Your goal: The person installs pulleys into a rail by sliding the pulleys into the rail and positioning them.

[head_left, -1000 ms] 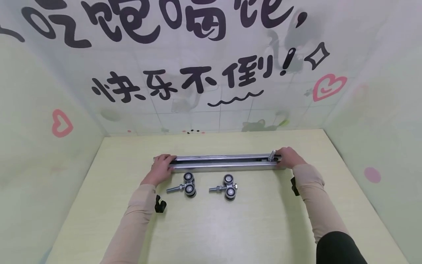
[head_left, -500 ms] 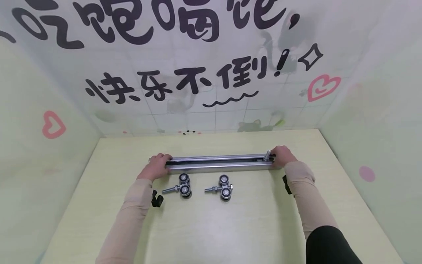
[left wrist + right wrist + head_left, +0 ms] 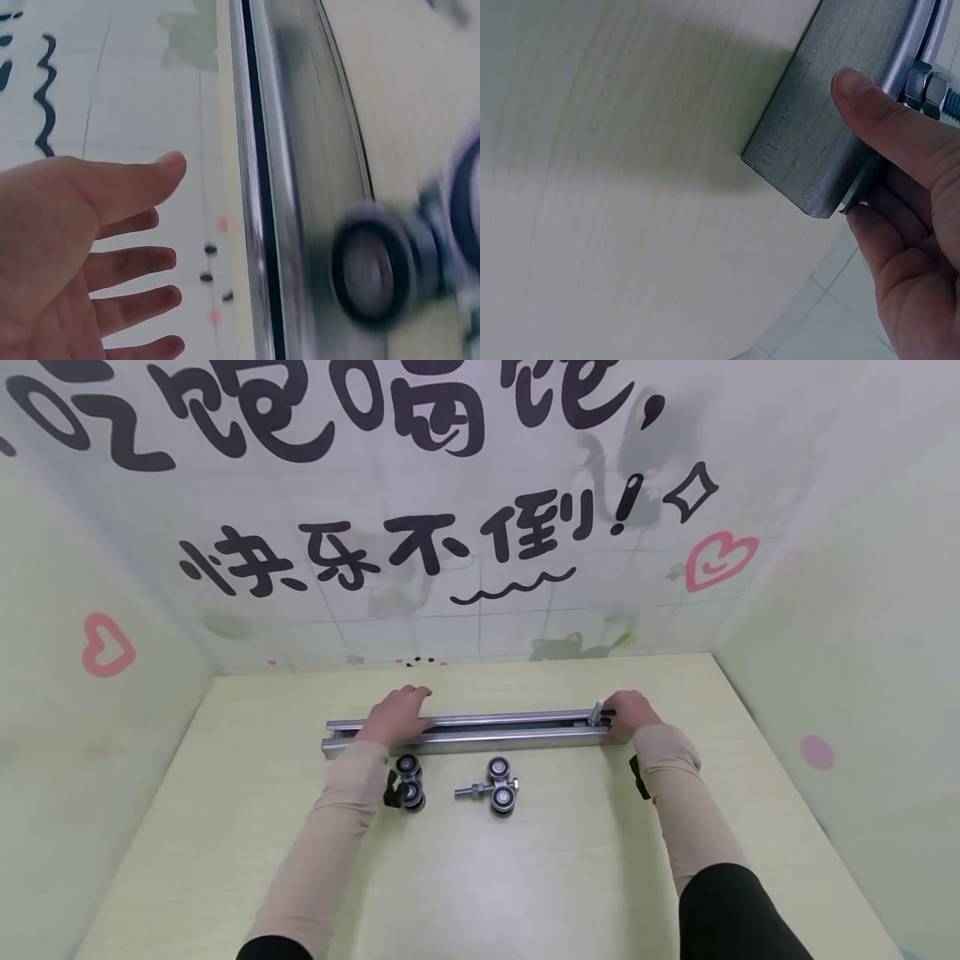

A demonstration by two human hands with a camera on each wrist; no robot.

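Since the earlier head views, the left hand (image 3: 397, 714) has left the rail's left end and now sits further along it toward the middle, so that end shows bare. Its forearm now crosses the nearer roller's bolt.

Largest in view is the wall (image 3: 480, 510), carrying big black brush-style Chinese characters; the lower line reads 快乐不倒!, with pink hearts and faint cat drawings around it. The upper line is cropped and only partly legible.

Below it, the pale yellow table (image 3: 525, 877) carries the metal track rail (image 3: 480, 735), lying flat and crosswise near the far edge. The right hand (image 3: 628, 714) grips the rail's right end, thumb on the side face and fingers curled behind, beside a threaded bolt (image 3: 596, 712) that stands up out of the slot there. The left hand lies over the rail with fingers straight and spread, holding nothing in the wrist view.

One roller carriage appears already seated in the track, judging by that bolt. Two more roller carriages (image 3: 408, 781) (image 3: 498, 793) lie loose on the table just in front of the rail, so the fitting looks about a third done. No brand marks show on the metal parts.
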